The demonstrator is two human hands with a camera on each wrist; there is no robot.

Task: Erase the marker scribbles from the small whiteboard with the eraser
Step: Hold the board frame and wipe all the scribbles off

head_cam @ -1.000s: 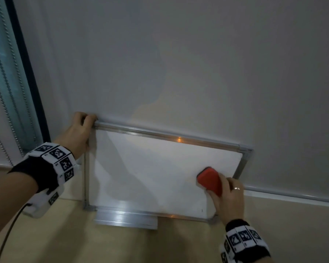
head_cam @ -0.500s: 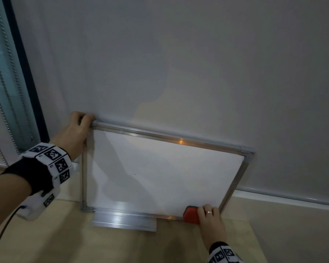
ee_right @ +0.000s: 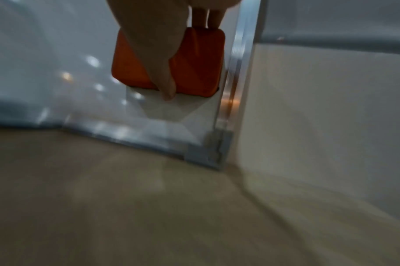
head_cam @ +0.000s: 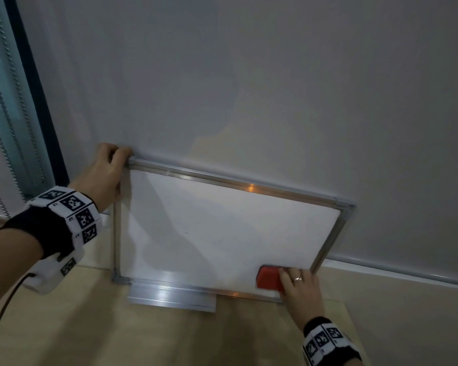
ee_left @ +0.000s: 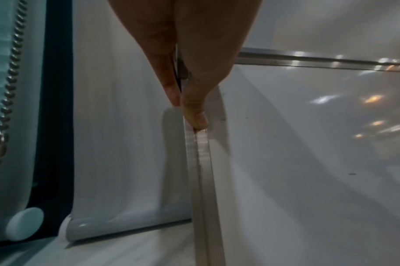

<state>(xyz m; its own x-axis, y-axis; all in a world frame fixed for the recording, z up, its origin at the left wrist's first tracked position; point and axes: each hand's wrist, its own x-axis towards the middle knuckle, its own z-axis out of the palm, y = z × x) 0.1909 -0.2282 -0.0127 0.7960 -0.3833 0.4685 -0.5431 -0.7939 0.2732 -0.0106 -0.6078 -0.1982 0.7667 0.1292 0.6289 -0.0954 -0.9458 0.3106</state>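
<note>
Since a second ago the eraser [head_cam: 269, 277] has swept from mid-height on the board's right side down to the bottom right corner, just above the frame. The board [head_cam: 222, 228] leans on the wall, standing on the table [head_cam: 143, 339]; its face looks almost clean, bar a speck or two. Left hand [head_cam: 103, 175] fingers clamp the top left corner; right hand [head_cam: 300, 289] fingers grip the eraser. Pressing hard this low might kick the base out, or jam the eraser on the frame
</note>
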